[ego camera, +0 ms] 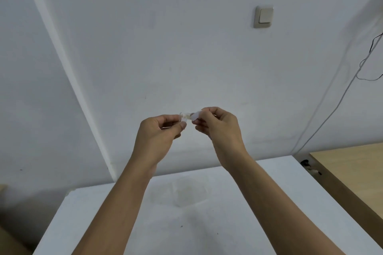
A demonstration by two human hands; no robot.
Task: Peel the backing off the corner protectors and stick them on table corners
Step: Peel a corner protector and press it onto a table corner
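Clear plastic corner protector (185, 117) is raised above the white surface (186, 223), pinched in my left hand (163, 130) to steady it while my right hand (219, 126) pinches its white backing (195, 115), apparently to peel it off.

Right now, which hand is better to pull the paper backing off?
The right hand. It pinches the white backing strip, while the left hand pinches the clear corner protector and can hold it steady. The right can probably just pull away.
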